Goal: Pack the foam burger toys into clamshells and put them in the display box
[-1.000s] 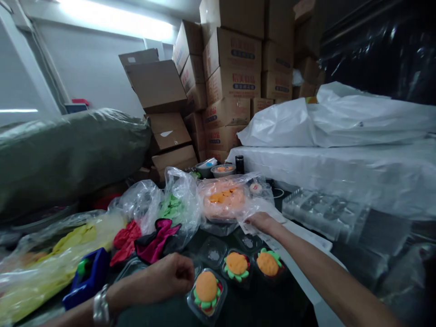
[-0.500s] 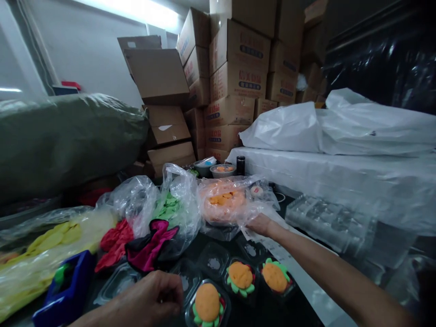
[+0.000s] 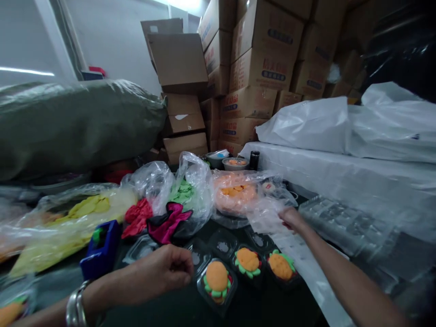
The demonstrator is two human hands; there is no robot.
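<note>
My left hand (image 3: 172, 268) is curled into a loose fist above the dark table. Whatever its fingers may hold is hidden. Just right of it lies a clear plastic tray (image 3: 218, 297) with a burger-shaped piece (image 3: 217, 276), orange on top with a green frilly layer. Two similar burger pieces, one nearer (image 3: 247, 260) and one farther right (image 3: 280, 266), sit in trays beside it. Farther back, my right hand (image 3: 291, 219) has its fingers closed at the edge of a clear plastic bag (image 3: 265, 213), which holds orange pieces (image 3: 235, 190).
Bags of green (image 3: 184, 191), red (image 3: 137, 217) and yellow pieces (image 3: 90, 205) line the left. A blue tape dispenser (image 3: 101, 252) and magenta cloth (image 3: 170, 222) lie nearer. Clear moulded trays (image 3: 344, 222) stand right; cardboard boxes (image 3: 250, 102) rise behind.
The view has shifted, so most things appear farther right. My right hand has drawn away to the right with the bag's edge. My left hand has risen slightly, and its wrist bangles now show.
</note>
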